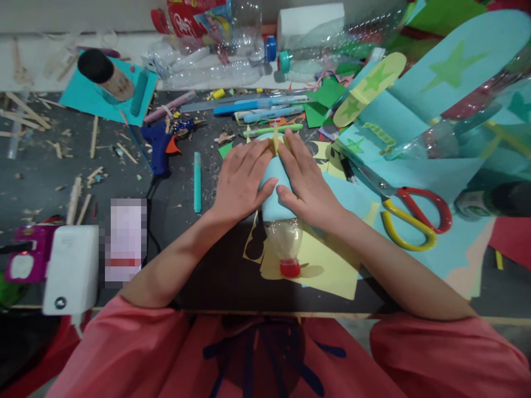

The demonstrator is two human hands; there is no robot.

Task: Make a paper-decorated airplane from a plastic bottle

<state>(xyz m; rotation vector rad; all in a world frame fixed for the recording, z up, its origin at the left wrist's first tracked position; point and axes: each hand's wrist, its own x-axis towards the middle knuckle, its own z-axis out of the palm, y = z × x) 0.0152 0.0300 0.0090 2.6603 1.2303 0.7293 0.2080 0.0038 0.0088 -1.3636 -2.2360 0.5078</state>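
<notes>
We see the left grip (pixel 244 177) and the right grip (pixel 309 185) closed around a bottle (pixel 284 235) from either side, fingers forward and thumbs nearly meeting on top. Holding it from both flanks probably stops its round body from rolling. The blue paper (pixel 277 209) wrapped about its middle lies under both palms, so we judge that the pressure also keeps the wrap snug. Between the fingertips stands a small yellow piece (pixel 276 138); the fingers flank it, perhaps to steady it upright, though we cannot tell whether it is fixed.

The bottle lies in front of the body, its red cap (pixel 290 268) pointing our way, over yellow paper (pixel 332 271) on the dark table (pixel 194 282). To the right, scissors (pixel 386 189) rest on blue sheets with their handles turned nearer us, handy for picking up. To the left we find a teal marker (pixel 197 185) and a glue gun (pixel 160 145), both set aside yet within reach. Farther back, clear bottles (pixel 215 73) lie out of the way.
</notes>
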